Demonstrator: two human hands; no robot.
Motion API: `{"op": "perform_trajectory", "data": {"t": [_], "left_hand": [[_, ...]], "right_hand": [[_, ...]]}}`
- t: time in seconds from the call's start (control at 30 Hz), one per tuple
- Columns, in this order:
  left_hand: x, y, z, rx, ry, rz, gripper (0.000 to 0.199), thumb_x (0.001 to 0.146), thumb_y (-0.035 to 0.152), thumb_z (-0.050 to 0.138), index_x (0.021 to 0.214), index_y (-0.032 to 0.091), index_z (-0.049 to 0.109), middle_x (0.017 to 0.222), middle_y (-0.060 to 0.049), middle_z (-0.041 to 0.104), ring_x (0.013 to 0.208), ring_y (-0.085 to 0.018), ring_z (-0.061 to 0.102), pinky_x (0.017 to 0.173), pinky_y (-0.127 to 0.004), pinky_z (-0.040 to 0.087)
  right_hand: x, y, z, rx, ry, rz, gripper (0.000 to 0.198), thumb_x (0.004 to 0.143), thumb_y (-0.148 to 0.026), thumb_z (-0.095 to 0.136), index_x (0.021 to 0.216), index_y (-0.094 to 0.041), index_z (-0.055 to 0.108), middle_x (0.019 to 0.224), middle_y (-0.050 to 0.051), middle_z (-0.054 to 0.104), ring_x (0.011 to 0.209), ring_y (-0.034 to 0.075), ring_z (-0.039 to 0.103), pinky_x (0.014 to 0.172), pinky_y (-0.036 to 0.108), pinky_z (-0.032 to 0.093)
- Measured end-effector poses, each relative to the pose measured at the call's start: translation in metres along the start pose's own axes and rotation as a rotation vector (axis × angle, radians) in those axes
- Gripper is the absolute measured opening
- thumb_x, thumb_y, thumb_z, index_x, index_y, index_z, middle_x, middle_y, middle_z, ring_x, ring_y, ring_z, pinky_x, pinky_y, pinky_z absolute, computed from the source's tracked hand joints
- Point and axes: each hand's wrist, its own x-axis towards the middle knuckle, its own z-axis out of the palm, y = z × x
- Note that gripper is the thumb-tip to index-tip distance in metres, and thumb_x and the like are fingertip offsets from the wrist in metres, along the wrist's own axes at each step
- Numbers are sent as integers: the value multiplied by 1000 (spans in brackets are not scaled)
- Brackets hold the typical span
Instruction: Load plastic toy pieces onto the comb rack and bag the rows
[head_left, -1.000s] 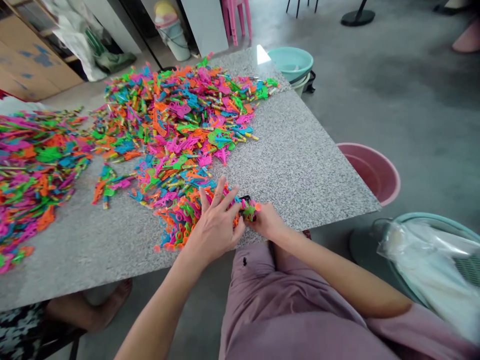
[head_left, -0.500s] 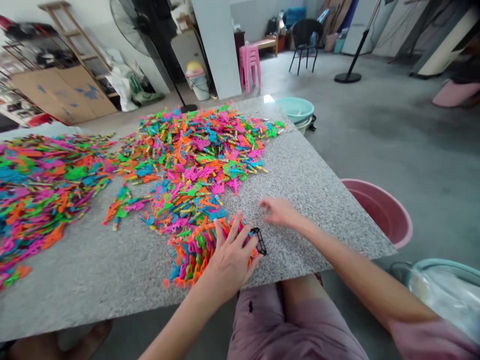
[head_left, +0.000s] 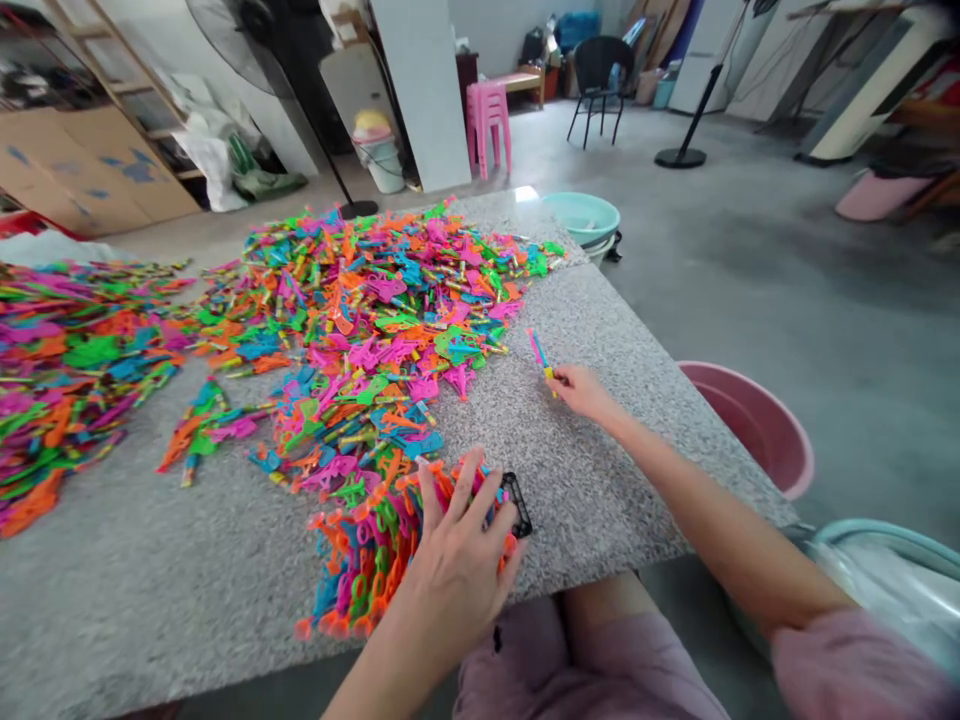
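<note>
Evidently, the right grip is pinched around 1 slim toy, pink and blue with a yellow end, which sits to the right of the big heap; whether it touches the desk is hard to tell. It looks like thin plastic: probably very light, fairly stiff, a little slippery, and liable to snap at its narrow parts if bent. The yellow end, where the fingertips meet it, seems the sturdiest place to hold.

The left grip is spread wide over a row of toys packed side by side. Such a row would likely fan out or topple if let go, so broad, gentle pressure suits it better than squeezing. A black frame stands at its right end.

Farther out, the big heap and a left heap cover much of the desk, whose speckled grey stone looks hard and smooth. Beyond are a pink tub, a turquoise basin, stacked pink stools and a black chair on a grey floor.
</note>
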Motion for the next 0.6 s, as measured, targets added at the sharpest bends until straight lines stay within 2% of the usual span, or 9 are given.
{"op": "perform_trajectory", "data": {"t": [0.1,0.17,0.27,0.37,0.43,0.6], "left_hand": [[1,0,-1,3,-13,4,24,97,31,46,107,19,65,132,-11,59,143,-39,27,111,-76,8],[2,1,-3,10,-27,-3,25,97,31,46,108,19,65,133,-11,58,144,-39,26,112,-74,6],[3,2,-5,18,-55,-13,25,98,31,45,108,20,65,133,-10,58,145,-37,23,114,-72,6],[4,4,-5,26,-67,-19,25,98,31,45,107,20,65,134,-10,58,146,-37,20,114,-71,6],[6,4,-5,31,-60,-23,25,97,30,46,106,20,66,133,-11,58,146,-38,21,114,-71,6],[8,3,-2,25,-31,-12,23,95,29,48,104,19,67,133,-11,59,144,-40,26,113,-73,6]], "right_hand": [[-48,18,-1,508,-158,46,15,85,-32,50,82,-18,56,63,-1,58,49,12,51,51,24,42],[-70,18,2,631,-204,38,17,82,-36,55,81,-19,53,60,-3,54,48,11,49,48,23,39],[-85,8,9,496,-199,-60,21,80,-37,60,74,-20,50,58,-4,50,52,11,48,51,23,37],[-92,-6,22,313,-70,-224,9,75,-20,60,81,-18,54,69,-2,55,63,13,52,61,25,39],[-96,-15,35,286,-26,-308,19,71,-11,57,88,-18,54,75,-1,57,67,14,54,64,25,40],[-100,-39,67,318,-122,-431,19,70,-11,60,87,-19,54,74,-2,59,66,13,55,62,23,40]]}}
